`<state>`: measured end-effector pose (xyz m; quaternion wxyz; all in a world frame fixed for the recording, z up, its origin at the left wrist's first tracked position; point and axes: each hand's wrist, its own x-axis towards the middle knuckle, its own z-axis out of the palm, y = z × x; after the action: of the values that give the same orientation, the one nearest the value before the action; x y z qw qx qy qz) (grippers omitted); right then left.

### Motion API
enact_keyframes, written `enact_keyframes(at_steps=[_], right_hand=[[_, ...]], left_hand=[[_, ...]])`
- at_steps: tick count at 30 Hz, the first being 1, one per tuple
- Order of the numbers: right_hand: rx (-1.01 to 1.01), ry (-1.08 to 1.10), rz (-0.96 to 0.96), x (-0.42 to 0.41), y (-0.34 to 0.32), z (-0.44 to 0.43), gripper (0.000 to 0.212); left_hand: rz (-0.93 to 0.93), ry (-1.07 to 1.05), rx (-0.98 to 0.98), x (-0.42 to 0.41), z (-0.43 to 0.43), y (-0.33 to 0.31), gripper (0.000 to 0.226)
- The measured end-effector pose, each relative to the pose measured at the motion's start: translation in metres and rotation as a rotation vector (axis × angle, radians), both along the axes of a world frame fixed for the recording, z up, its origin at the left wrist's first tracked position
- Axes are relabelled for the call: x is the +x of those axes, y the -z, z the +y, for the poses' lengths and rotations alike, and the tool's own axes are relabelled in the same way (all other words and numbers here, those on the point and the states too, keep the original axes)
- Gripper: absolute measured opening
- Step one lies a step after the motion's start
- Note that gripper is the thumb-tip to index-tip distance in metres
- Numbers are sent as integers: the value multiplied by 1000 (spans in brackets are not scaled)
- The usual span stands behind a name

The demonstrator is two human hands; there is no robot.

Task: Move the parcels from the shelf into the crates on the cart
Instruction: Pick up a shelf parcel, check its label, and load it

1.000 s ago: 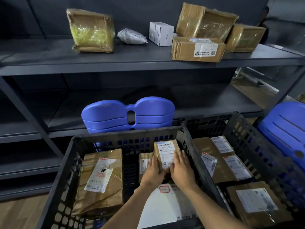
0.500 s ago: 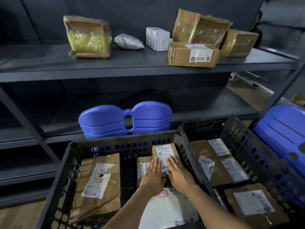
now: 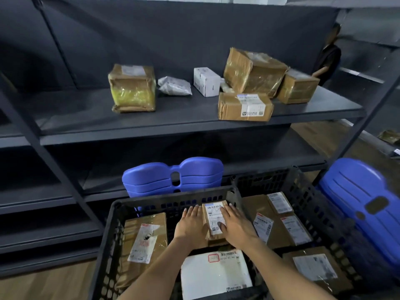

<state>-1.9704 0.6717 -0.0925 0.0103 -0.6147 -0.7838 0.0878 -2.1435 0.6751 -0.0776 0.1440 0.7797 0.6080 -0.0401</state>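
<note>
A small brown labelled parcel [image 3: 213, 219] stands in the far right corner of the left black crate [image 3: 171, 199]. My left hand [image 3: 190, 226] lies flat against its left side and my right hand [image 3: 234, 226] presses its right side and top, thumb on the label. In the same crate lie a long brown parcel [image 3: 144, 241] on the left and a white flat parcel [image 3: 216, 273] at the near side. On the shelf [image 3: 173, 124] sit a yellow-wrapped box [image 3: 133, 89], a grey bag [image 3: 174, 85], a white box [image 3: 206, 81] and three brown boxes [image 3: 245, 107].
The right black crate [image 3: 303, 191] holds several brown labelled parcels [image 3: 279, 221]. A blue plastic piece [image 3: 173, 176] stands behind the left crate and another [image 3: 359, 202] at the far right. A person [image 3: 329, 57] stands beyond the shelf's right end. A dark upright post [image 3: 54, 165] crosses the left.
Both hands have pushed the small parcel further back in the left crate and now lie flatter along its sides. The head has lifted, so the shelf sits lower in view.
</note>
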Motion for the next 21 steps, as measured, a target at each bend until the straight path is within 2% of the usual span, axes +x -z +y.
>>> enact_keyframes(at_steps=[9, 15, 21], right_hand=[[170, 39, 91, 3, -110, 18, 60], [255, 69, 139, 21, -158, 33, 60], [303, 100, 208, 61, -191, 56, 58]], left_hand=[[-41, 26, 196, -26, 21, -122, 64], [-54, 32, 321, -18, 35, -162, 64], [-170, -66, 379, 17, 52, -189, 62]])
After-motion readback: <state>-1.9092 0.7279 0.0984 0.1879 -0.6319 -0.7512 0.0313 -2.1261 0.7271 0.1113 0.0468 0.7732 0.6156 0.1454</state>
